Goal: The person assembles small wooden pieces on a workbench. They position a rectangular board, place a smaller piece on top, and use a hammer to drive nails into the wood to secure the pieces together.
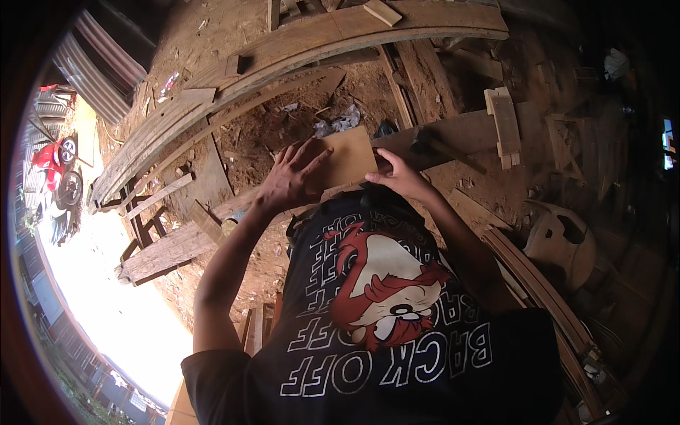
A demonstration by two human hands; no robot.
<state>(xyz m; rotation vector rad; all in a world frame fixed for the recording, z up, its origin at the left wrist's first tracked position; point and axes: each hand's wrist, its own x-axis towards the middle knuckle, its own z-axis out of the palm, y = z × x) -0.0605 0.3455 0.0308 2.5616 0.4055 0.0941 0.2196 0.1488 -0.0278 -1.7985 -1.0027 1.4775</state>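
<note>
A flat, light-brown wooden board (348, 157) lies in front of my waist, between my two hands. My left hand (294, 173) rests on its left part with the fingers spread across the surface. At the board's right edge, my right hand (401, 177) grips it, thumb on the near side and index finger bent at the far side; the other fingers are hidden. Just right of the board, a hammer (453, 153) with a dark head and wooden handle lies across a thick dark plank (471, 134).
A long wooden bench (312, 44) curves across the far side, with a small offcut (383, 12) on it. Crumpled plastic (346, 119) lies on the dirt floor. A pale plastic chair (563, 244) stands right, a red motorcycle (51, 164) far left. Stacked timber (538, 301) lies beside my right arm.
</note>
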